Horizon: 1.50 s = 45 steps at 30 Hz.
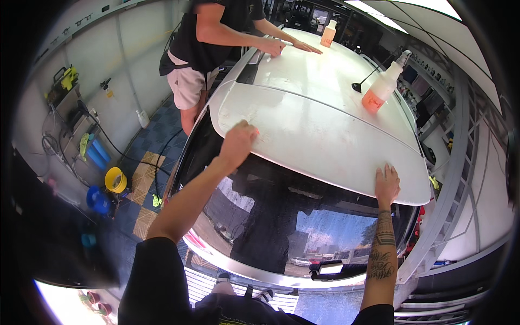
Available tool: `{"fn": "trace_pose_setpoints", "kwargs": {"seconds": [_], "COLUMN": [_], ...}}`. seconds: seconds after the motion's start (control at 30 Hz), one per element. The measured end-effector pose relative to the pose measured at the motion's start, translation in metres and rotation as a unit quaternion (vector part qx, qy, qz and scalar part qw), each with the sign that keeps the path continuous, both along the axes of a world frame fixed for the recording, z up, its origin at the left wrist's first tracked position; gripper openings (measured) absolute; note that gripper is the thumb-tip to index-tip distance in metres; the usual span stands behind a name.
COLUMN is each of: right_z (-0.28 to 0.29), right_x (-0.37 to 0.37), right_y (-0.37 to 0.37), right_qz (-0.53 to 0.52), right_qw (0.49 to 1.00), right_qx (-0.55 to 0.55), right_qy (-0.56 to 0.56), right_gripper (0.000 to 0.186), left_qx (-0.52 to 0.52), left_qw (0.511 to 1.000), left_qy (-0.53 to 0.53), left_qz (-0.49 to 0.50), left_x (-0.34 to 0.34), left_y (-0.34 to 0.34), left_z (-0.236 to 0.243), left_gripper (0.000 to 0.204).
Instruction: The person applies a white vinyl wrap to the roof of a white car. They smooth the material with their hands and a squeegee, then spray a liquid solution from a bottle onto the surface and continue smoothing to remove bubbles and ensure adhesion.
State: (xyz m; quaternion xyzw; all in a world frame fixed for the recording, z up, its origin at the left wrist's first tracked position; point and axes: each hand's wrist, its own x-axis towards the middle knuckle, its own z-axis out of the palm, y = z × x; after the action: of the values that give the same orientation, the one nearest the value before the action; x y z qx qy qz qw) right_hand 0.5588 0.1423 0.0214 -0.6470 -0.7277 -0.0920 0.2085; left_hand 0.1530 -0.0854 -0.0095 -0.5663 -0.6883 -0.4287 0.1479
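A white car's rear spoiler (319,138) spreads out before me, with wet streaks at its left end. My left hand (237,145) is closed on the spoiler's left part. A small orange piece (257,131) shows at its fingertips, mostly hidden, so I cannot tell its kind. My right hand (387,184) lies flat at the spoiler's right rear edge, fingers stretched and holding nothing. Beyond the spoiler is the white roof (303,70). A spray bottle (379,89) with pinkish-orange liquid stands on the roof's right side, beside a short black antenna (356,86).
At the car's far left, a co-worker (208,49) leans over the roof with both hands on it. Another bottle (328,34) stands farther forward. Below the spoiler is the dark rear window (281,216). A yellow bucket (115,180) and a black hose (116,153) are on the left.
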Motion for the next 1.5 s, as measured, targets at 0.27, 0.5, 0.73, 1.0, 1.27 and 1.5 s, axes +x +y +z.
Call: {"fn": "trace_pose_setpoints", "kwargs": {"seconds": [0.27, 0.5, 0.73, 1.0, 1.27, 1.5], "right_z": [-0.006, -0.009, -0.005, 0.017, 0.011, 0.031], "right_x": [0.008, 0.005, -0.024, -0.168, -0.100, -0.052], "right_y": [-0.005, -0.002, -0.008, -0.110, 0.031, 0.155], "right_qz": [-0.006, -0.002, 0.085, 0.549, 0.336, -0.018], "right_qw": [1.000, 1.000, 0.981, 0.798, 0.925, 0.970], "right_qx": [-0.003, 0.006, 0.170, -0.042, 0.029, 0.054], "right_qy": [-0.008, 0.019, 0.035, 0.245, 0.176, 0.235], "right_gripper": [0.053, 0.051, 0.033, 0.016, 0.018, 0.016], "left_qx": [-0.005, 0.024, 0.059, 0.025, -0.252, -0.254], "left_qw": [0.999, 0.997, 0.989, 0.941, 0.948, 0.921], "left_qy": [-0.009, 0.016, -0.133, -0.169, 0.119, 0.244], "left_qz": [0.037, -0.069, -0.001, -0.291, -0.152, -0.164], "left_x": [-0.023, 0.031, -0.032, 0.092, 0.035, 0.008], "left_y": [0.018, 0.016, 0.028, 0.036, 0.009, 0.007], "left_z": [-0.005, -0.003, 0.013, 0.048, 0.037, 0.046], "left_gripper": [0.009, 0.009, 0.007, 0.017, 0.088, 0.099]}}
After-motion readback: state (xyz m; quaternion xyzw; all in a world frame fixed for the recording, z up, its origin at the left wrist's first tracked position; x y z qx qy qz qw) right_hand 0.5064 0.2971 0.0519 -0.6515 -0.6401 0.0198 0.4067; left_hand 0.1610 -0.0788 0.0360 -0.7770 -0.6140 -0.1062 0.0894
